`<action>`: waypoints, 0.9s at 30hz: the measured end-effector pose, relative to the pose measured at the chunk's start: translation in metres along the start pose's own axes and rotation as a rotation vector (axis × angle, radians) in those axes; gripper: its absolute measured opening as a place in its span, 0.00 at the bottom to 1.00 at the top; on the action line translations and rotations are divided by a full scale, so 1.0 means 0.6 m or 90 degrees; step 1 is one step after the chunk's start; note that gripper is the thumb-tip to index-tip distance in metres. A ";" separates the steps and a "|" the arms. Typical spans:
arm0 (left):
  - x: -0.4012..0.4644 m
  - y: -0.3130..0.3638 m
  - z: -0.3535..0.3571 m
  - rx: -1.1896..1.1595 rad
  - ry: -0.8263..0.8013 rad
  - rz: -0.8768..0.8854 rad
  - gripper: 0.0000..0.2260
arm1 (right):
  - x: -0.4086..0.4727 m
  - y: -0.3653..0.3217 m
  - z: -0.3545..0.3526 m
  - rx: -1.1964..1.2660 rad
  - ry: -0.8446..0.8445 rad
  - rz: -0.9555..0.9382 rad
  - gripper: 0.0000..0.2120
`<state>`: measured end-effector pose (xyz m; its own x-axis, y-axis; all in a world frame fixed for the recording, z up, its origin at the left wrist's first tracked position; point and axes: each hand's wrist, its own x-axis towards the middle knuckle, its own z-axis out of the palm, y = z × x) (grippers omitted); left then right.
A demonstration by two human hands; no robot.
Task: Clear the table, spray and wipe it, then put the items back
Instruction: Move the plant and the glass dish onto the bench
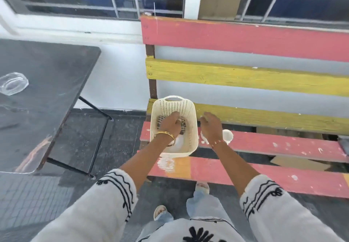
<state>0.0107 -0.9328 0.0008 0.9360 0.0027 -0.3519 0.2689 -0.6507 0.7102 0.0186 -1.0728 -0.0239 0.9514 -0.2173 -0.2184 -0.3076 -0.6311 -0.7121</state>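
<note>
A cream perforated plastic basket stands on the left end of a pink and yellow slatted bench. My left hand reaches down into the basket and grips a dark checked cloth lying at its bottom. A white object lies in the basket beneath my wrist. My right hand hovers just right of the basket, fingers loosely bent, holding nothing. A white cup stands on the bench slat behind that hand. The dark table is at the left, with a clear glass ashtray on it.
Barred windows and a white wall run behind the bench. The table's thin black legs stand on dark tiled floor between table and bench. A dark flat object lies at the bench's right edge. My feet are close to the bench front.
</note>
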 end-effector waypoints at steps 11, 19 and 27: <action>-0.075 -0.054 -0.217 -0.009 0.242 -0.080 0.15 | -0.017 -0.223 0.065 -0.020 -0.106 -0.313 0.16; -0.156 -0.149 -0.307 -0.005 0.364 -0.200 0.16 | -0.076 -0.339 0.166 -0.070 -0.182 -0.522 0.17; -0.236 -0.269 -0.418 -0.062 0.459 -0.245 0.15 | -0.172 -0.441 0.306 -0.054 -0.270 -0.575 0.16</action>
<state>-0.1083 -0.6378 0.0890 0.6818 0.7203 -0.1277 0.5880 -0.4356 0.6815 0.0048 -0.7470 0.0646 0.7518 0.6423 0.1490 0.5486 -0.4839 -0.6818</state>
